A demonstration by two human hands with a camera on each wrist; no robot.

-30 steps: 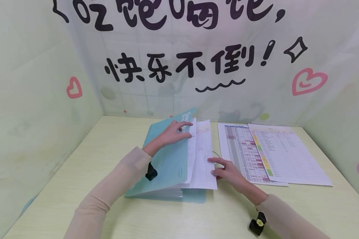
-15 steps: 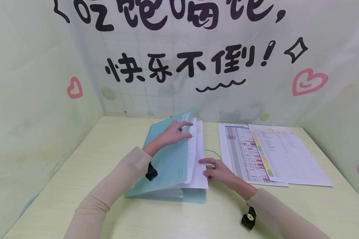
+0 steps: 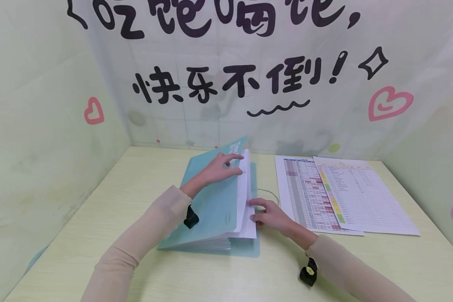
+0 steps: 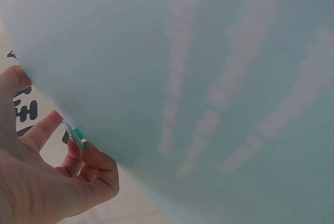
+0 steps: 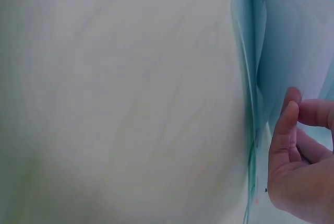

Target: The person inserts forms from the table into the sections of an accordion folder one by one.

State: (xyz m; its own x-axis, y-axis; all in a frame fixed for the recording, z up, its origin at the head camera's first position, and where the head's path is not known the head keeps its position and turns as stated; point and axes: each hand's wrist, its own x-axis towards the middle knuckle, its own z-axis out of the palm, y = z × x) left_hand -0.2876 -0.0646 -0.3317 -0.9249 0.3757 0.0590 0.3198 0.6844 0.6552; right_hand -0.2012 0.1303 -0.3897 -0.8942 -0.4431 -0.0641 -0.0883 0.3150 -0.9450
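Note:
A light blue folder (image 3: pixel 211 214) lies on the table with its front cover raised at a slant. My left hand (image 3: pixel 220 167) holds the cover's right edge; in the left wrist view, thumb and fingers pinch that edge. Between the covers, a printed paper sheet (image 3: pixel 250 230) sticks out a little on the right, just short of the back cover's edge. The right hand (image 3: pixel 272 216) pinches this sheet's right edge between thumb and index finger. Clear pockets (image 3: pixel 215 244) show along the folder's lower side. Most of the sheet is hidden under the cover.
To the right lie two overlapping printed sheets, one with a coloured table (image 3: pixel 305 193), the other mostly lined (image 3: pixel 366 197). A thin elastic cord (image 3: pixel 273 194) loops out from the folder's right side. A printed cloth wall (image 3: pixel 226 121) stands behind the table.
My right hand has moved left, sliding the sheet further into the folder, so the back cover's right edge now shows. The left hand stays at the raised cover.

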